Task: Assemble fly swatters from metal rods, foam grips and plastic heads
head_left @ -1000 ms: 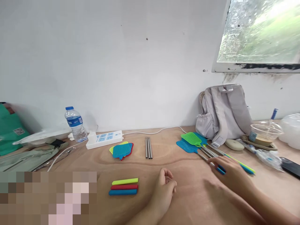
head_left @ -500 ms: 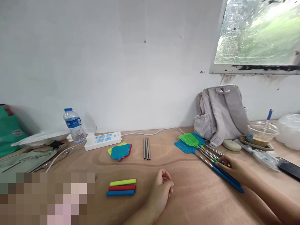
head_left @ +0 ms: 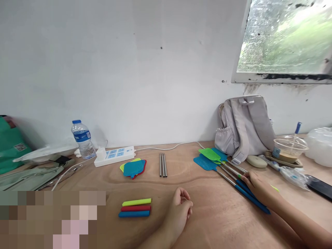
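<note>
My right hand [head_left: 259, 186] lies on the handles of several assembled fly swatters [head_left: 211, 158], blue and green heads with metal shafts and coloured grips, its fingers closed around a green handle. My left hand [head_left: 178, 209] rests on the wooden table [head_left: 212, 221] in a loose curl, holding nothing. Left of it lie three handle grips [head_left: 135, 208], yellow-green, red and blue. Further back are three metal rods [head_left: 163, 165] and a stack of loose swatter heads [head_left: 133, 167].
A grey backpack [head_left: 245, 126] leans on the wall at the back right. Beside it sit a plastic cup [head_left: 290, 148], a white oval object [head_left: 256, 161] and a phone [head_left: 320, 186]. A power strip [head_left: 115, 155], water bottle [head_left: 82, 138] and green bag [head_left: 11, 145] stand on the left.
My right hand slid right along the swatter handles and settled with fingers closed on a green one. The view shifted slightly. My left hand stayed put.
</note>
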Motion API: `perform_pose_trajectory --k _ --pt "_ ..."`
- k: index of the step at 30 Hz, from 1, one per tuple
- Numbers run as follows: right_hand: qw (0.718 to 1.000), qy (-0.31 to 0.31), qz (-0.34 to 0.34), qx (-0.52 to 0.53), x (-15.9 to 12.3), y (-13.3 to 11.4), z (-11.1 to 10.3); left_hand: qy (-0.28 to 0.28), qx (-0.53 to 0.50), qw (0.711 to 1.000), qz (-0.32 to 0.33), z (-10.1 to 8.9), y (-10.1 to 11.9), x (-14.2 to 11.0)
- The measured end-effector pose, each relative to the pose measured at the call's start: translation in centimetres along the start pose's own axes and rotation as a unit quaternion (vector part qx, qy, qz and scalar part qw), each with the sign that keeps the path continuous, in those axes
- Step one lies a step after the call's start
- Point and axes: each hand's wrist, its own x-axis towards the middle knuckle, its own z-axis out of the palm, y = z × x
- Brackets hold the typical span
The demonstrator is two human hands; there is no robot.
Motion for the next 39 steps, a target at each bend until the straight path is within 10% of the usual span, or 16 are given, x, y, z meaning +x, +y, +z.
perform_pose_trajectory --k 9,20,25,30,39 --pt "0.997 0.069 -0.003 0.014 0.5 -0.9 -1.1 -0.002 -0.006 1.000 0.002 0.0 -0.1 0.1" --pt "0.996 -0.048 -0.077 0.017 -0.3 -2.0 -1.3 -0.002 0.006 1.000 0.009 -0.2 -0.3 0.2" --pt "0.994 0.048 -0.087 0.052 -0.6 -3.1 -1.5 -0.007 0.014 0.999 0.030 -0.3 -0.4 0.1" --pt "0.972 0.129 -0.153 0.122 -2.8 -8.9 -1.4 0.015 0.001 0.991 0.132 0.8 2.1 -0.5" --pt "0.899 0.060 -0.348 0.261 -1.9 -25.2 -5.1 0.063 -0.293 0.909 0.289 3.6 14.0 -1.3"
